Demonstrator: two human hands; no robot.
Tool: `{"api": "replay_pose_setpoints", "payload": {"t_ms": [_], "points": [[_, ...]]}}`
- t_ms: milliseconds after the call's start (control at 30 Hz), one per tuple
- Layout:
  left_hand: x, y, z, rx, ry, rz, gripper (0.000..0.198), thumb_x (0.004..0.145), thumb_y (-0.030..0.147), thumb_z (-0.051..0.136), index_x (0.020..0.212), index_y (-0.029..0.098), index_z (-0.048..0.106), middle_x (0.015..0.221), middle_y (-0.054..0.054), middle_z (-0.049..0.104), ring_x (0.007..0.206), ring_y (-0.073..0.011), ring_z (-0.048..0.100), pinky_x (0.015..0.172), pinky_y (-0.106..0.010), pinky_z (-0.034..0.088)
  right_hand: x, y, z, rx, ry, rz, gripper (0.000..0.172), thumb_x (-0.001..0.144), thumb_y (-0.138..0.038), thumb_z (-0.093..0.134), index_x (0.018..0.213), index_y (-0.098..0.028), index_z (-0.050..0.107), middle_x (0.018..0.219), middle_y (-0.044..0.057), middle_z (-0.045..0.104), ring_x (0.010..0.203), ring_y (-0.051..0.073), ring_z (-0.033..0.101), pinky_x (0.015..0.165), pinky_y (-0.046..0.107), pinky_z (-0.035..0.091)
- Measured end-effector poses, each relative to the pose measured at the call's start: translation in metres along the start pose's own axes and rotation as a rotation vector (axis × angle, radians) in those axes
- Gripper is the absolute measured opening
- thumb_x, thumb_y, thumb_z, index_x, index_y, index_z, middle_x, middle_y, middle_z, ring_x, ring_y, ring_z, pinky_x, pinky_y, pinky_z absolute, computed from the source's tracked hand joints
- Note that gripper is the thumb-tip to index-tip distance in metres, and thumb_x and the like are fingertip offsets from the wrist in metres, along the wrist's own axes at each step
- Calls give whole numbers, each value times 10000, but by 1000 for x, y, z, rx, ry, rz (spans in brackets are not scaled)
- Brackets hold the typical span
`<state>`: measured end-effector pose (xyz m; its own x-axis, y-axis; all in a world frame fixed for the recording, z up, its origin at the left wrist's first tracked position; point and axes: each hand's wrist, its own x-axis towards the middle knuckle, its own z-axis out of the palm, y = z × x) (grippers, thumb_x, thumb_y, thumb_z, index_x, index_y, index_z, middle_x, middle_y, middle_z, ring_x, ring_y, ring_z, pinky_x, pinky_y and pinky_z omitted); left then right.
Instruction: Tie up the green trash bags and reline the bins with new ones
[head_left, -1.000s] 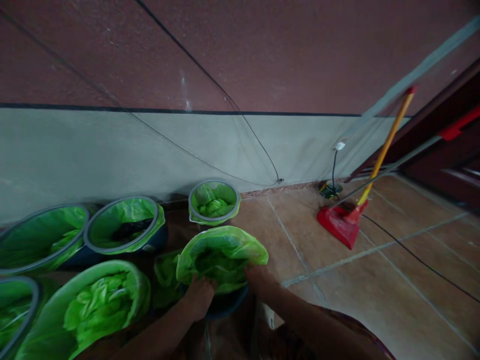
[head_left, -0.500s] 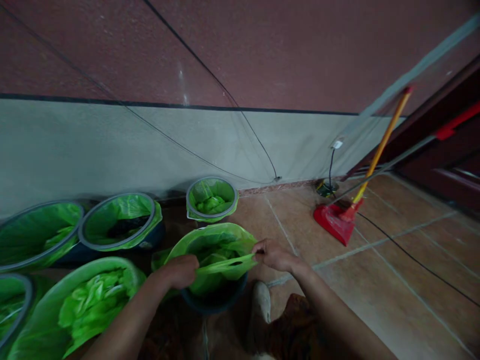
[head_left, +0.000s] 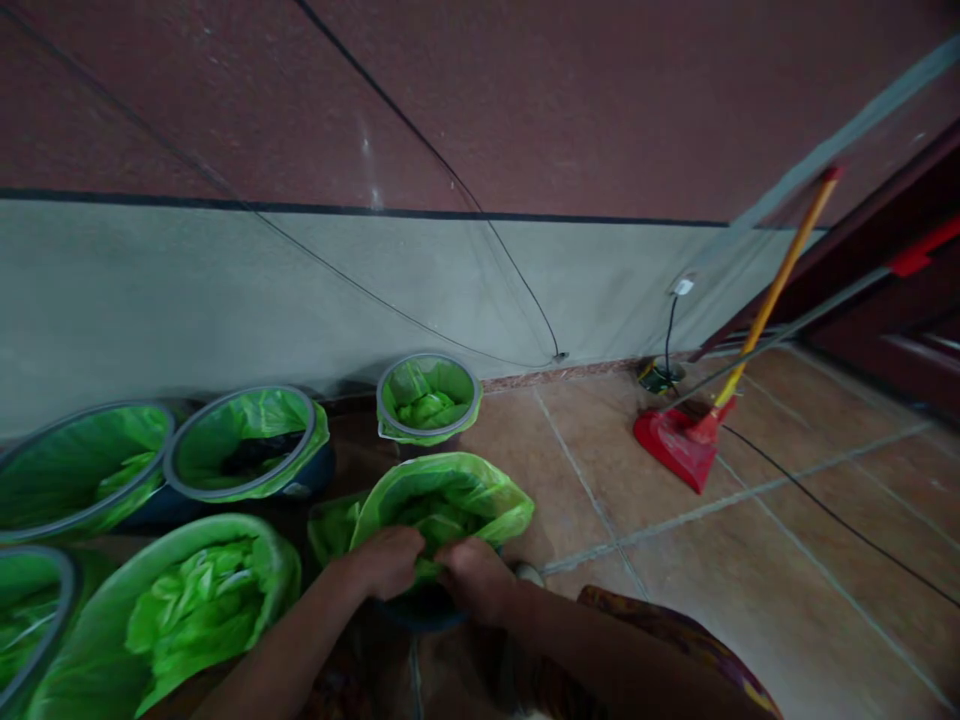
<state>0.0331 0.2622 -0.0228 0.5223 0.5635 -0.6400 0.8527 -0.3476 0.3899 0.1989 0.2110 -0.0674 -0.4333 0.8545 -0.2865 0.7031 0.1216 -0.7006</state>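
A dark round bin point(head_left: 427, 607) stands on the floor just in front of me, lined with a bright green plastic bag point(head_left: 450, 500) that billows over its rim. My left hand point(head_left: 386, 562) and my right hand point(head_left: 474, 578) sit close together at the near edge of the bin. Both are closed, pinching the green bag's near edge between the fingers. My forearms reach in from the bottom of the picture.
Several other bins with green liners stand to the left and behind: one by the wall point(head_left: 428, 398), two at the left point(head_left: 247, 445), one large at the lower left point(head_left: 180, 610). A red dustpan with a yellow handle point(head_left: 686, 445) leans at the right. Cables cross the tiled floor point(head_left: 750, 560).
Half a second ago my hands were apart, stretching the bag's edge between them over the bin. Now they have come together at the near rim, bunching the edge.
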Motion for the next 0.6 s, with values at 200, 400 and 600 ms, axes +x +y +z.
{"api": "replay_pose_setpoints", "payload": {"t_ms": [200, 400, 600], "points": [[-6, -5, 1, 62, -3, 11, 323, 641, 319, 700, 936, 187, 716, 971, -117, 741, 927, -328, 686, 780, -376, 514, 1, 10, -25, 90, 47, 121, 161, 767, -194, 570, 768, -181, 730, 679, 12, 673, 664, 146, 610, 594, 218, 404], [-3, -24, 5, 186, 60, -35, 232, 788, 136, 476, 757, 167, 704, 910, -128, 746, 916, -271, 695, 769, -334, 499, -9, 13, -44, -36, -114, 86, 120, 753, -217, 653, 790, -177, 761, 669, 2, 659, 634, 123, 569, 571, 209, 383], [6, -37, -9, 120, 336, -301, 290, 889, 229, 413, 1070, 139, 621, 1085, -159, 696, 1044, -277, 668, 854, -365, 504, -16, 19, -76, 14, -271, 66, 241, 752, -283, 706, 965, -176, 746, 816, 17, 717, 680, 131, 619, 616, 215, 440]]}}
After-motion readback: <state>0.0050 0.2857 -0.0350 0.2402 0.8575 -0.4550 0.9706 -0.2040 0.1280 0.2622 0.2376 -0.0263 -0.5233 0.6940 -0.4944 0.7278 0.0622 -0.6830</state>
